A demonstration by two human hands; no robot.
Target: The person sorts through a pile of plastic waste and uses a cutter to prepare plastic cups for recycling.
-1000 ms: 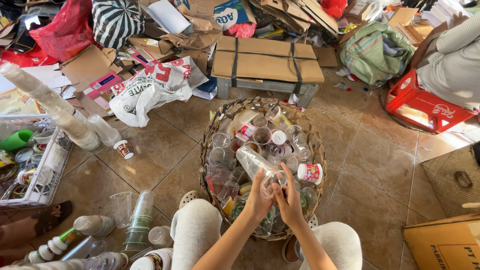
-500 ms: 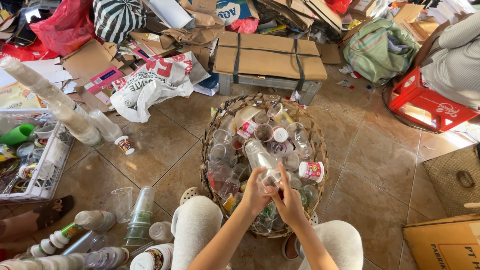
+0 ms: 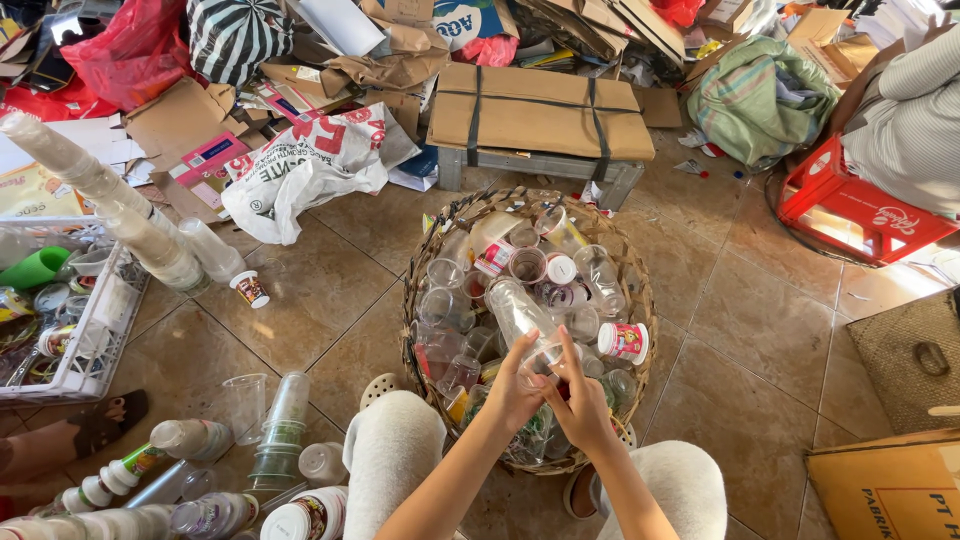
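The person sits with knees (image 3: 395, 450) apart over a woven basket (image 3: 418, 300) on the tiled floor (image 3: 760, 320). Both hands meet above the basket's near half. The left hand (image 3: 512, 392) and right hand (image 3: 580, 408) are closed together on the base of a clear plastic bottle (image 3: 520, 318), fingers wrapped around it; the bottle slants up and away to the left, its far end over the other plastics. The basket is filled with clear cups, small bottles and a red-labelled tub (image 3: 623, 342) just right of the hands.

To the near left, a stack of clear cups (image 3: 280, 430) stands beside a single cup (image 3: 245, 403), with more bottles lying at the lower edge. Farther left sits a white crate (image 3: 95, 345), and a long leaning column of nested cups (image 3: 100, 200) rises above it; a small cup (image 3: 250, 289) stands on the floor at its foot.

Beyond the basket lie a white sack (image 3: 310, 170) and a strapped bundle of flat cardboard (image 3: 540, 110) on a grey crate. At the right, another person sits on a red crate (image 3: 860, 215), near a green cloth bag (image 3: 765, 95). Loose cardboard and bags fill the far edge.
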